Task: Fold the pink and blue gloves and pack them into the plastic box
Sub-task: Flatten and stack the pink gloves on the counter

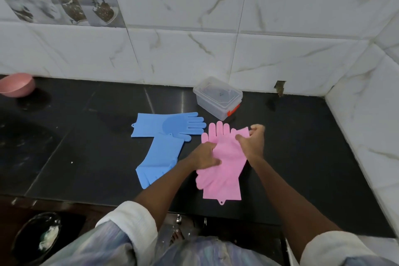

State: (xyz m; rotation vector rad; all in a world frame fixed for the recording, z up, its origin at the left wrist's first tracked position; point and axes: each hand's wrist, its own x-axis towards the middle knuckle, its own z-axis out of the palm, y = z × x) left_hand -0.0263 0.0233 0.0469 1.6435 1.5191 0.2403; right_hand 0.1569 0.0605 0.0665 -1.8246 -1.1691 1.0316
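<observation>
Single head-worn view, wide-angle, looking forward and down, close over the black counter (90,157)

On the black tabletop (86,157), the left hand (204,156) is pressing down on the pink gloves (224,170), which are lying stacked near the front edge. The right hand (252,140) is pinching a pink cuff edge and holding it raised above the glove fingers. Two blue gloves (164,136) are lying just beside them to the left, overlapping in an angle. A clear plastic box (218,97) with an orange latch is sitting closed near the tiled wall (194,49). A pink bowl (17,84) is resting at the far left.
</observation>
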